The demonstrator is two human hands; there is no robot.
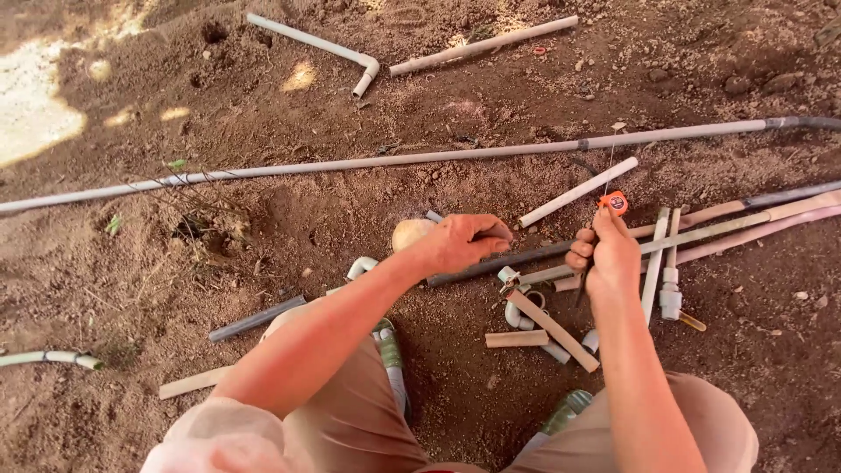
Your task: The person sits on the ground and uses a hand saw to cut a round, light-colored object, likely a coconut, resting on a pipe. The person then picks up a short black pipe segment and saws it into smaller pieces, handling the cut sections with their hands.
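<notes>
My left hand [462,242] reaches forward over the dirt, fingers closed on a dark grey pipe [543,253] that lies slanting on the ground. My right hand [607,254] is closed around a small orange tape measure [615,202], held up at the fingertips, with a thin dark tool below the palm. A short white pipe [578,192] lies just beyond both hands. A pale round stone [410,233] sits beside my left wrist.
A long grey pipe [394,160] crosses the ground from left to right. A white pipe with an elbow [326,48] and another length [484,45] lie far off. Cut pipe pieces, fittings [670,293] and a bundle of pipes [753,221] lie at right.
</notes>
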